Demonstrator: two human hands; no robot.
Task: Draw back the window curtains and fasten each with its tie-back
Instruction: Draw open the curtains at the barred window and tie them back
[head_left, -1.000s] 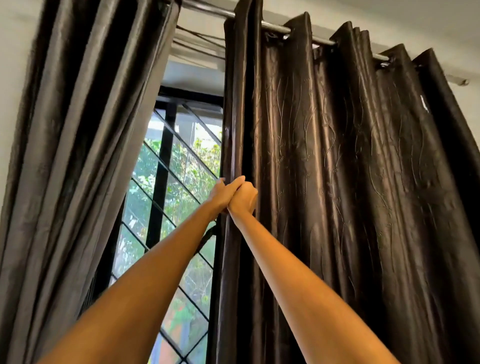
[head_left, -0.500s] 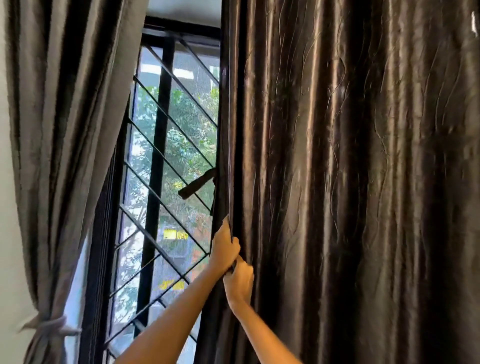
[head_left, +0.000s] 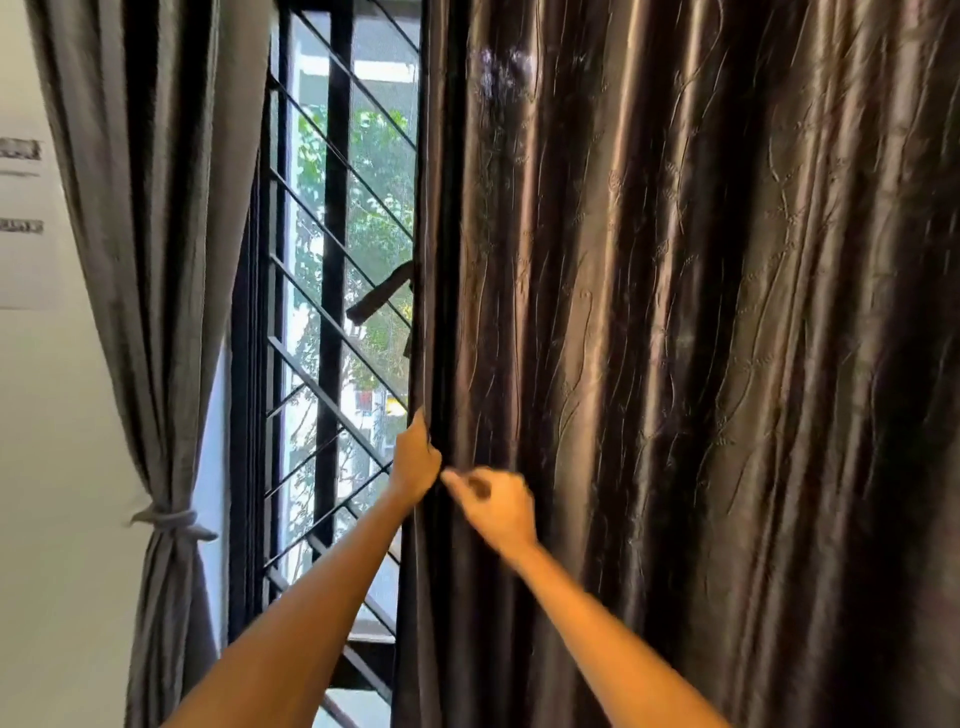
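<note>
The right curtain (head_left: 675, 338), dark glossy brown with a vine pattern, hangs loose over most of the window. My left hand (head_left: 415, 460) grips its inner edge at mid height. Just to the right, my right hand (head_left: 496, 504) is blurred, its fingers curled and pinching a fold of the same curtain. A dark strap (head_left: 379, 299), perhaps this curtain's tie-back, sticks out from behind its edge in front of the window. The left curtain (head_left: 150, 234), grey, is gathered by its tie-back (head_left: 169, 522) against the wall.
Between the curtains shows a window with a black frame and diagonal grille (head_left: 332, 338), trees and buildings beyond. A white wall (head_left: 52, 441) with a sheet of paper (head_left: 23, 218) lies on the left.
The view has dropped from the curtain rod to mid height. Both hands have slid down the right curtain's edge, and my right hand has shifted a little to the right of my left.
</note>
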